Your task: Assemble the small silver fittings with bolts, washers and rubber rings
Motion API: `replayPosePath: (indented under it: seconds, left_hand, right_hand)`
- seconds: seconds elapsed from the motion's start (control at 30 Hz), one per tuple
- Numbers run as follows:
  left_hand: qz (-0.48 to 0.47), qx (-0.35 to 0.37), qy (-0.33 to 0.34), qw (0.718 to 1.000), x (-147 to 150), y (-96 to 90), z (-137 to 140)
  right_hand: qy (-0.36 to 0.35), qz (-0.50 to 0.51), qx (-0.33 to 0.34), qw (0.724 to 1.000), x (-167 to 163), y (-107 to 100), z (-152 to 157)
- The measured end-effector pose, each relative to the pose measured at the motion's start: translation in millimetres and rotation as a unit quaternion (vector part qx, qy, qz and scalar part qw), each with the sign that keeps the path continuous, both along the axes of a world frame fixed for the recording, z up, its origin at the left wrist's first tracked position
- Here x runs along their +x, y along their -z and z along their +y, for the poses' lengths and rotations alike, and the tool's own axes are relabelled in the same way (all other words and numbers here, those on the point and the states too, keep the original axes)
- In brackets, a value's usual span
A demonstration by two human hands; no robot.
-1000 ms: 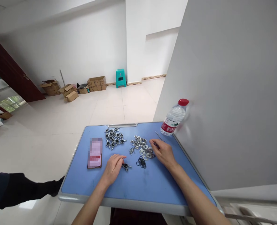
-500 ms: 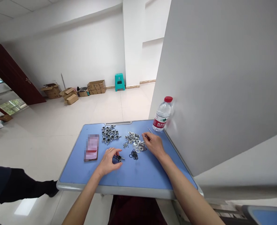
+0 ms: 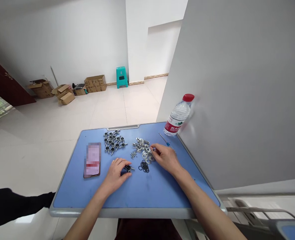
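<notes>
Metal fitting (image 3: 128, 167) w/ blk centre is at mid blue counter (image 3: 142, 195), left of blk rings (image 3: 144, 166), btwn thumb & fingers of L hand (image 3: 116, 171); grip closed on its sides. R hand (image 3: 166, 157) is at metal plates (image 3: 145, 154), fingertips bunched; can't tell if that grip has anything.

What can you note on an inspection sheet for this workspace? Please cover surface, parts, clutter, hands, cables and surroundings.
Surface: blue tabletop with grey rim.
Job's things: cluster of black-and-silver fittings; loose flat metal plates; black rings; screwdriver at the right.
Clutter: phone at the left; red-capped water bottle at the far right.
Hands: left hand around a separate fitting, grip unclear; right hand at the plates, fingers bent, any held item unclear.
Cables: nothing seen.
Surroundings: teal stool and cardboard boxes along the wall; dark-clothed leg at left.
</notes>
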State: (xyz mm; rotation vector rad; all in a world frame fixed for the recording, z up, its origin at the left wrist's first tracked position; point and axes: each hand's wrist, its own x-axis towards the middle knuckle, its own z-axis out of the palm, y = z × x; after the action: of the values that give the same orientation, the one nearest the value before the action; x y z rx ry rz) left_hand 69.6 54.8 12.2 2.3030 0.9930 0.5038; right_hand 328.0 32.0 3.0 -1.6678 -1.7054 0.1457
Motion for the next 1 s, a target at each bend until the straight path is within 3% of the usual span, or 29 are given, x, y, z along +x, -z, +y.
replayPosePath:
  seconds: [0.23, 0.57, 0.77, 1.0]
  left_hand:
    - [-0.003, -0.019, 0.024, 1.0, 9.9, 0.2, 3.8]
    - [-0.004, -0.084, 0.027, 0.996, 8.8, -6.4, 5.5]
    - [0.029, -0.075, 0.095, 0.992, 10.6, -9.2, 18.9]
    - [0.028, -0.084, 0.109, 0.99, 7.0, -8.4, 22.4]
  right_hand:
    - [-0.005, -0.013, -0.058, 0.998, -11.0, -0.1, 0.3]
    - [0.049, -0.025, -0.133, 0.99, -12.8, 2.1, 3.4]
    - [0.061, -0.042, -0.15, 0.986, -12.1, 5.6, 5.7]
    - [0.057, -0.038, -0.157, 0.985, -11.3, 3.4, 5.3]
